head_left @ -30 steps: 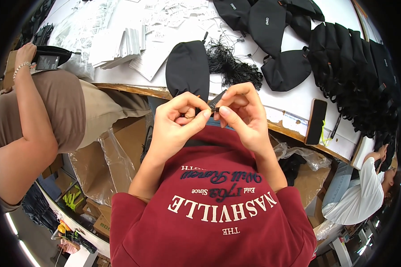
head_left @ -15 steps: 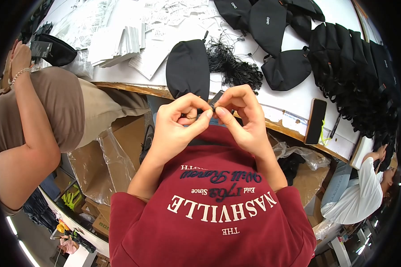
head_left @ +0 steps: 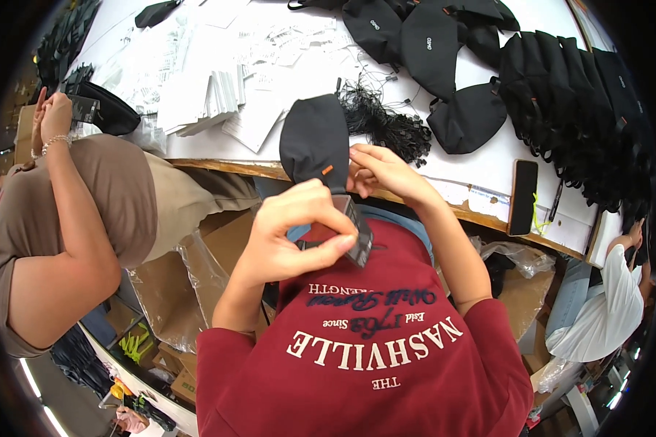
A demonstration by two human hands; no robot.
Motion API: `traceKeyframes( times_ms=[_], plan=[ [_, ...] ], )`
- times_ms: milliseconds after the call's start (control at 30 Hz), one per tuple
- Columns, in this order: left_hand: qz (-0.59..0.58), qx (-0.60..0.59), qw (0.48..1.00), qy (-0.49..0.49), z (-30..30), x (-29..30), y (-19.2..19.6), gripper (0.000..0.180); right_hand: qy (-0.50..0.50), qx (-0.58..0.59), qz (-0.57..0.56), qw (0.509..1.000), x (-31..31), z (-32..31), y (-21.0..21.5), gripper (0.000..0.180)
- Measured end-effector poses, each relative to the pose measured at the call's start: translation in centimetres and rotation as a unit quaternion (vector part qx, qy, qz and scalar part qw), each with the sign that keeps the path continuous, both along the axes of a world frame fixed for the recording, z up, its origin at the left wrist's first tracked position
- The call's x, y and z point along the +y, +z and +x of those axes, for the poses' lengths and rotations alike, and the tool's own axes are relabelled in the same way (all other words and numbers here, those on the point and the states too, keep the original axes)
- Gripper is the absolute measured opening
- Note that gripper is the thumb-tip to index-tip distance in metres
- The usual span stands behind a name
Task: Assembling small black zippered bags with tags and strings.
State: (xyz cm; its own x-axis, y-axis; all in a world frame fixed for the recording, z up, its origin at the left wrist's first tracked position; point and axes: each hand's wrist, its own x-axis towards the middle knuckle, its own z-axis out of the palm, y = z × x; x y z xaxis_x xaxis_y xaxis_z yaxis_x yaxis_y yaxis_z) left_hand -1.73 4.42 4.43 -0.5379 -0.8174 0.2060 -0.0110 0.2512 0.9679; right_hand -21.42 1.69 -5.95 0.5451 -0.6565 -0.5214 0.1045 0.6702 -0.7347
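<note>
A black fabric pouch (head_left: 310, 131) with a small orange tab lies across the table's front edge, its near end toward me. My left hand (head_left: 295, 229) is closed, thumb and forefinger pinching a dark hang tag (head_left: 360, 246) over my lap, just below the pouch. Curled at the pouch's right edge is my right hand (head_left: 390, 171), its fingertips gripping there and partly hidden. Beyond it lies a tangled heap of black tag strings (head_left: 393, 120).
More black pouches (head_left: 430, 51) lie at the back, with a row of them (head_left: 561, 102) at the right. A phone (head_left: 522, 197) rests by the front edge. White paper stacks (head_left: 204, 102) stand left of the pouch. A co-worker's arm (head_left: 73, 197) is at far left; another person sits far right.
My hands have parted from a joint pinch. The left moved down and left with the tag; the right went up to the pouch's edge, and the orange tab now shows. The view shifted slightly.
</note>
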Motion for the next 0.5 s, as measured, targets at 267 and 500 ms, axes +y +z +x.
traceKeyframes(
  times_ms=[267, 500],
  plan=[
    [-0.101, -0.104, 0.988, 0.050, 0.3, -0.8, 1.0, 0.016, -0.069, 0.023, -0.161, 0.984, -0.7, 1.4, 1.1, 0.014],
    [-0.419, -0.332, 0.838, 0.105, 2.2, -3.2, -1.5, 0.025, 0.077, 0.285, -0.420, 0.858, 0.1, -0.7, 10.4, 0.016]
  ],
)
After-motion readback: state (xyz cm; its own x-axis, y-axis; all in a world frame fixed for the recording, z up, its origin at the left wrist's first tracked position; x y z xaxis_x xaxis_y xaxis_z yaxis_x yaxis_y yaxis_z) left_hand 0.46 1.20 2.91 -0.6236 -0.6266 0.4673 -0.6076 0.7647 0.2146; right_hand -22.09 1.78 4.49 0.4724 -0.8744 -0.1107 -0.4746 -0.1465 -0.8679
